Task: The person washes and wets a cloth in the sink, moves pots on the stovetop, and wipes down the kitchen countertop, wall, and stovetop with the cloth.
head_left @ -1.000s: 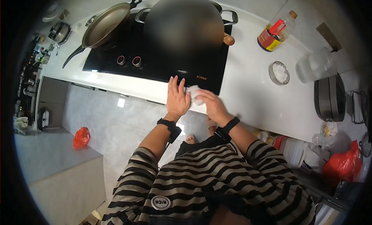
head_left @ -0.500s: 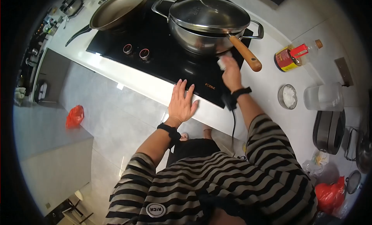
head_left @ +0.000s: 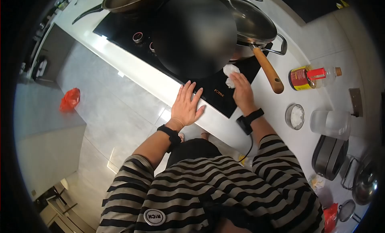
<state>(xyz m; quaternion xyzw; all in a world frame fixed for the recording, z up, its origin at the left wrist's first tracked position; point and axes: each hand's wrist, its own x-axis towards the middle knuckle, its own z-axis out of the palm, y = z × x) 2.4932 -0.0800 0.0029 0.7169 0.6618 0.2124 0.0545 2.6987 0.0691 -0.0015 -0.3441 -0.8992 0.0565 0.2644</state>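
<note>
My right hand (head_left: 244,92) holds a crumpled white tissue (head_left: 231,74) against the black glass cooktop (head_left: 216,81), near its right front corner. The fingers press on the tissue's near side. My left hand (head_left: 185,105) lies flat, fingers spread, on the white counter edge (head_left: 154,78) at the front of the cooktop, holding nothing. Beyond my right hand stands a steel wok with a lid (head_left: 256,22); a wooden handle (head_left: 268,70) sticks out from it towards me. A dark blurred disc hides part of the wok and cooktop.
A frying pan (head_left: 124,2) sits on the cooktop's far left, near the control knobs (head_left: 137,37). Along the right counter are a sauce bottle (head_left: 302,78), a small bowl of white stuff (head_left: 296,116), a clear plastic container (head_left: 331,124) and a grey box (head_left: 330,157).
My right hand and the tissue have slid a little towards me on the cooktop. My left hand stays on the edge. The view has shifted, and the blurred disc has appeared.
</note>
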